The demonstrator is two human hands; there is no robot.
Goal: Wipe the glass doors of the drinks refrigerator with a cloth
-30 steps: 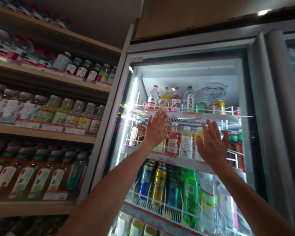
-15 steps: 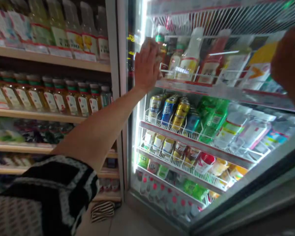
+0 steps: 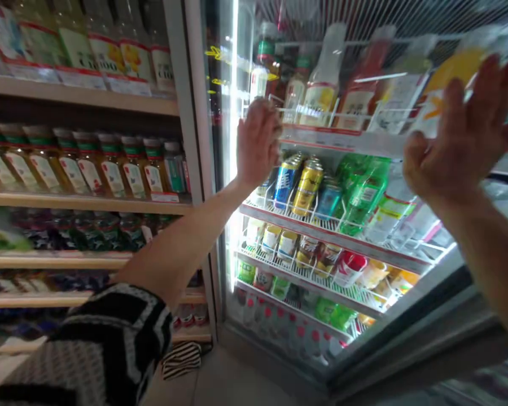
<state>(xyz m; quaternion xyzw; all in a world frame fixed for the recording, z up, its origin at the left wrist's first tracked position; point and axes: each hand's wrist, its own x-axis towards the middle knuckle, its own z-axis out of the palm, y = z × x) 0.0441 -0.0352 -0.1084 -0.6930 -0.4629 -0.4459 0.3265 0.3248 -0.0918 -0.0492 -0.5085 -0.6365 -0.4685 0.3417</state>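
Observation:
The glass door (image 3: 222, 169) of a lit drinks fridge stands in front of me. My left hand (image 3: 257, 144) reaches up to the glass near its bright left edge, fingers stretched upward and palm toward it. Its fingertips are blurred, and a faint doubled shape like a reflection lies beside them. My right hand (image 3: 461, 132) is raised at the right, fingers spread wide, with nothing seen in it. Whether it touches the glass I cannot tell. Behind the hands are tall bottles (image 3: 322, 84) on the upper rack and drink cans (image 3: 307, 186) on the one below.
To the left, wooden shelves (image 3: 80, 197) hold rows of juice bottles (image 3: 114, 163). Green bottles (image 3: 366, 194), cups (image 3: 288, 242) and red-capped bottles (image 3: 296, 338) fill other fridge racks. A black-and-white striped cloth item (image 3: 181, 361) lies on the floor (image 3: 220, 378) by the shelf.
My left hand has slid lower on the fridge front. My right hand has come further into view from the right edge, its fingers spread. The view has shifted slightly.

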